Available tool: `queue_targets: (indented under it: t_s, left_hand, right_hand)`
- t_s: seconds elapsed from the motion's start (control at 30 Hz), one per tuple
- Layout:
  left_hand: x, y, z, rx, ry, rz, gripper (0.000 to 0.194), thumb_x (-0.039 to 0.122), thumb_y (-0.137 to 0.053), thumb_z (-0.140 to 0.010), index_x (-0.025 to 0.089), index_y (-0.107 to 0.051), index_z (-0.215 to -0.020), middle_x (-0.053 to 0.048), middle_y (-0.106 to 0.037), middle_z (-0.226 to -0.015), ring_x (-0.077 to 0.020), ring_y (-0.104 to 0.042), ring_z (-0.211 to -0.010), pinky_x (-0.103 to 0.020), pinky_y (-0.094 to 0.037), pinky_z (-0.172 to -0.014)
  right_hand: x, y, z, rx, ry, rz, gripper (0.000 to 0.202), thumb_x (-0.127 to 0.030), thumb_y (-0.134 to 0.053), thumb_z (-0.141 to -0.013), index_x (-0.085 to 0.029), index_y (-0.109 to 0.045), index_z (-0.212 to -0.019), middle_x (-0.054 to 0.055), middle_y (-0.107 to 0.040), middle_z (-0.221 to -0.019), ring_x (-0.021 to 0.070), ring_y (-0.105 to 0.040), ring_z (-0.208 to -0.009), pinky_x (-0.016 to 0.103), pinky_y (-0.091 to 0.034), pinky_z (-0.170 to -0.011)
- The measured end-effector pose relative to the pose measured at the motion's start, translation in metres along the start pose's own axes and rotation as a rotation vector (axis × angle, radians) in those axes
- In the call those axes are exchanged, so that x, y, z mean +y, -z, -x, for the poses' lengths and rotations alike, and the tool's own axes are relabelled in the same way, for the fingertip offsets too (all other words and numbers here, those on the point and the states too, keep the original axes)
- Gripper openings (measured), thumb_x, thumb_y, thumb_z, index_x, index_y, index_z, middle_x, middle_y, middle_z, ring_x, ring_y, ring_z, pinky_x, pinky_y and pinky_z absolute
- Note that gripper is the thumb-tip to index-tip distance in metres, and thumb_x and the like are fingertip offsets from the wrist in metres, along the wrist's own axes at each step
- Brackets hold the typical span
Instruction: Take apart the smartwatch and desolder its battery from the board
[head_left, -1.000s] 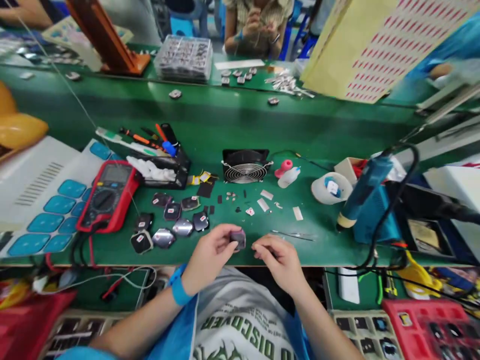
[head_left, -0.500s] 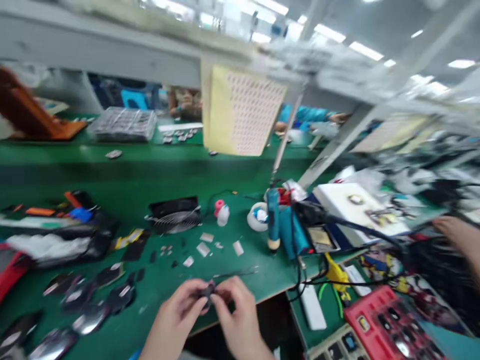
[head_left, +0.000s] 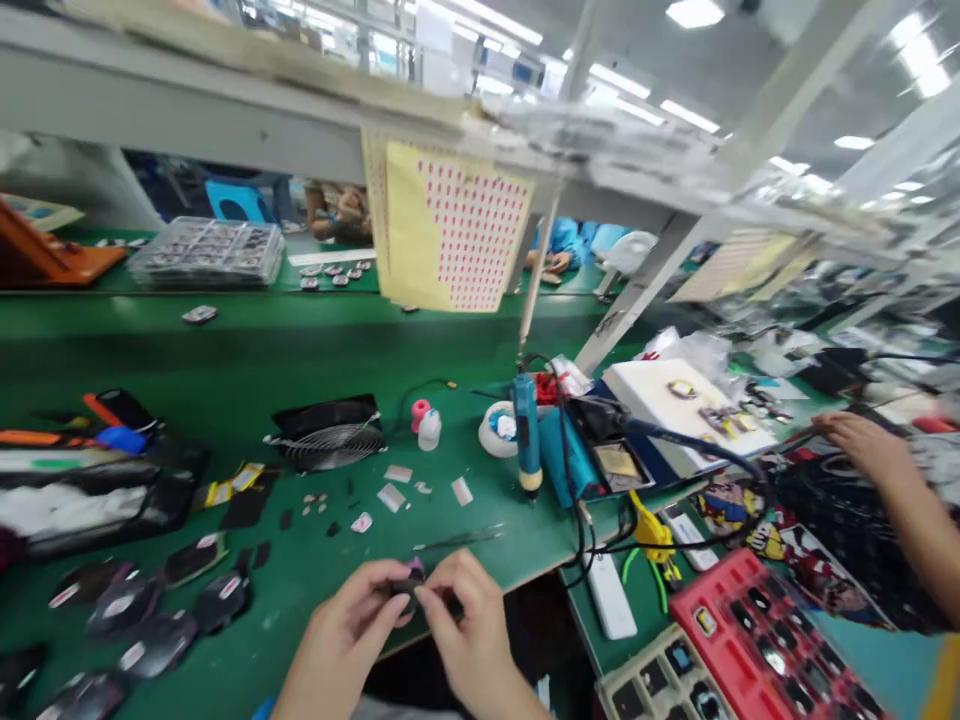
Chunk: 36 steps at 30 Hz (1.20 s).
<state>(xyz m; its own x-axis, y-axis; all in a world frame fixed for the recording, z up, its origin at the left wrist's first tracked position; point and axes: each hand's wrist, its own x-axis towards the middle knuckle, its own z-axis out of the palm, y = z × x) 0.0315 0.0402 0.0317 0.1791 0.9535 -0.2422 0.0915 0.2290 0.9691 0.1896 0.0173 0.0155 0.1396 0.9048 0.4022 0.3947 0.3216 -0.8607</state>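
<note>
At the front edge of the green bench, my left hand (head_left: 337, 635) and my right hand (head_left: 474, 622) come together around a small dark part with a purplish edge (head_left: 407, 588). My left fingers pinch it from one side, and my right thumb and fingertips press on the other. Fingers cover most of it, so its exact kind is unclear. Just beyond my hands lies a pair of tweezers (head_left: 459, 538). White film pieces (head_left: 391, 497) are scattered farther back. Several dark, rounded parts with white labels (head_left: 159, 643) lie to the left.
A blue electric screwdriver (head_left: 527, 440) hangs beside a white round tub (head_left: 498, 430). A small bottle (head_left: 429, 430) stands near a black stand with a wire guard (head_left: 330, 435). Right of me are a red tray (head_left: 739, 635), a white phone (head_left: 611, 597) and a co-worker's arm (head_left: 892, 480).
The view has turned slightly right, so the bench items appear farther left. My hands keep the small part between them in nearly the same place. The co-worker's hand at the right shows more fully.
</note>
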Motion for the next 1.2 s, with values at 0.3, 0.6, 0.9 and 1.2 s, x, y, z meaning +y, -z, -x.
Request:
queue_targets:
  t_s: [0.3,0.6,0.9,1.2]
  left_hand:
    - [0.001,-0.006,0.019,0.001,0.016,0.107,0.016,0.034,-0.068,-0.087,0.020,-0.069,-0.096,-0.005,-0.075,-0.097,-0.0199,-0.076,-0.085,-0.030,-0.067,-0.080]
    - [0.008,-0.005,0.014,-0.026,0.125,0.306,0.032,0.026,-0.069,-0.084,0.019,-0.071,-0.115,-0.008,-0.076,-0.112,-0.0229,-0.076,-0.097,-0.034,-0.067,-0.085]
    - [0.009,-0.002,0.010,-0.097,0.127,0.363,0.031,0.023,-0.070,-0.083,0.016,-0.069,-0.113,-0.009,-0.074,-0.117,-0.0226,-0.074,-0.101,-0.033,-0.067,-0.085]
    - [0.006,-0.005,0.011,-0.090,0.132,0.344,0.031,0.028,-0.075,-0.084,0.016,-0.070,-0.112,-0.008,-0.075,-0.112,-0.0192,-0.074,-0.097,-0.028,-0.066,-0.083]
  right_hand:
    - [-0.015,0.012,0.008,-0.146,-0.024,0.017,0.011,-0.018,-0.059,-0.098,-0.023,-0.064,-0.089,0.001,-0.065,-0.079,0.0146,-0.064,-0.071,0.026,-0.053,-0.064]
    - [-0.016,0.010,0.005,-0.130,-0.149,0.066,0.022,-0.029,-0.057,-0.101,-0.022,-0.065,-0.082,0.000,-0.068,-0.070,0.0136,-0.067,-0.063,0.025,-0.054,-0.061]
    - [-0.017,0.013,0.000,-0.228,-0.511,-0.211,0.040,-0.056,-0.067,-0.092,-0.019,-0.065,-0.077,-0.001,-0.067,-0.059,0.0117,-0.065,-0.046,0.020,-0.054,-0.045]
    - [-0.015,0.015,0.003,-0.194,-0.569,-0.308,0.030,-0.046,-0.072,-0.090,-0.019,-0.068,-0.079,-0.001,-0.068,-0.059,0.0115,-0.065,-0.046,0.020,-0.055,-0.044]
